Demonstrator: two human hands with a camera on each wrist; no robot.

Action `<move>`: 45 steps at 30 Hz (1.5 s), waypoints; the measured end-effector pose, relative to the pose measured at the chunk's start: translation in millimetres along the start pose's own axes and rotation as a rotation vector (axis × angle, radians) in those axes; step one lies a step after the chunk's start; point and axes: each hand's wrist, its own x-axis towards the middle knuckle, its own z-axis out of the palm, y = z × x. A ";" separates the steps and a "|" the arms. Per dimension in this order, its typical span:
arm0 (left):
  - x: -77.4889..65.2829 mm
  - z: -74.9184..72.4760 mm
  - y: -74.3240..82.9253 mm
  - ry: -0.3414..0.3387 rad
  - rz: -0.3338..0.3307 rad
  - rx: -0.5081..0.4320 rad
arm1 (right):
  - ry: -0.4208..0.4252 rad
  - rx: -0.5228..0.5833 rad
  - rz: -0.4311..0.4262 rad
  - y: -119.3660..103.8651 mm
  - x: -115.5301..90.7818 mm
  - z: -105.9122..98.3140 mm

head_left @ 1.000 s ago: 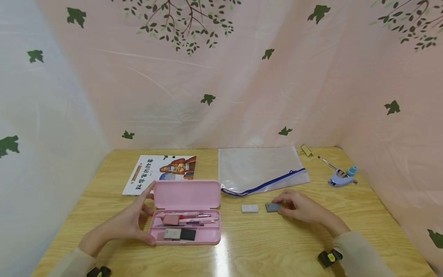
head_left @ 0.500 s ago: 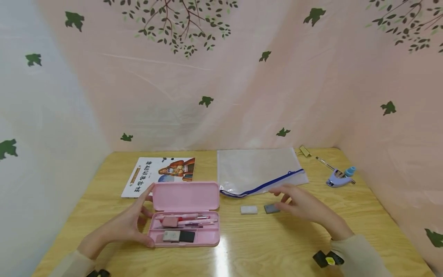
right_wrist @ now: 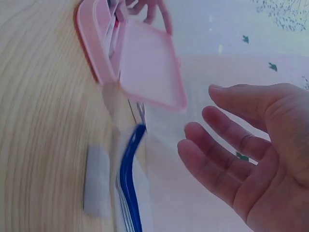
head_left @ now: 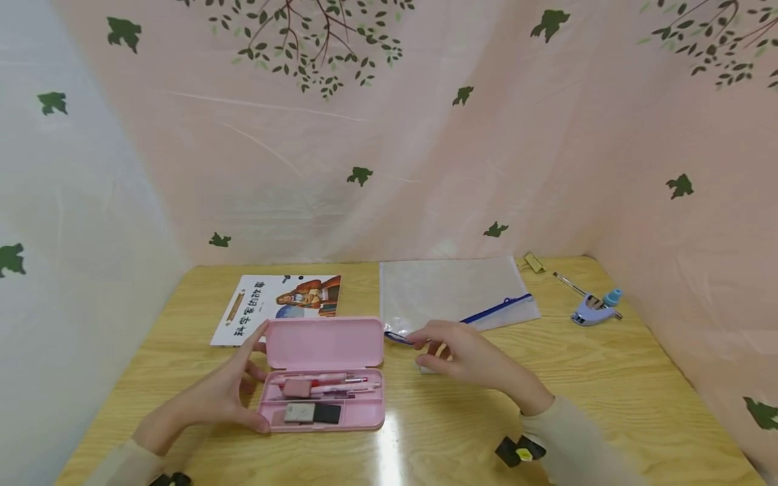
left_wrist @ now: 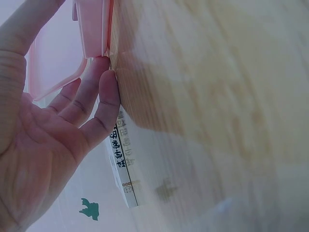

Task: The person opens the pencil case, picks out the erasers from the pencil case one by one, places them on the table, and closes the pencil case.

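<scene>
Pink pencil case [head_left: 325, 344], blue zip [head_left: 495, 308], green-bird-patterned backdrop [head_left: 292, 169]

A: I'm watching remotely; what sort of place am I logging?

B: I'm reading a study desk: wood-grain table [head_left: 456, 439], with pink pencil case [head_left: 325, 343], booklet [head_left: 270, 309] and zip pouch [head_left: 450, 290] lying on it. Pale curtains [head_left: 413, 148], showing printed leafy branches [head_left: 327, 30], are hanging round three sides.

A: Home or school?

B: I'm leaving that undetermined; the curtains are hiding everything beyond.
</scene>
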 end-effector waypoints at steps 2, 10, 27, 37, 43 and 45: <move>0.1 -0.5 0.0 0.001 0.003 -0.002 | 0.015 0.013 -0.035 -3.5 11.5 9.6; 1.6 -2.3 0.4 -0.003 0.003 -0.003 | 0.026 0.092 -0.108 -15.6 54.5 47.4; -1.2 -2.7 0.4 -0.005 0.007 0.011 | -0.092 -0.156 -0.053 -30.4 111.5 125.1; -3.6 -4.1 2.0 0.004 0.001 0.019 | -0.085 -0.307 -0.125 -33.2 118.1 141.6; -1.2 -0.7 1.6 -0.015 0.001 0.014 | -0.070 -0.403 -0.143 -33.0 116.4 142.4; -0.4 -0.2 0.7 -0.012 0.007 0.015 | -0.072 -0.424 -0.154 -32.0 116.1 142.4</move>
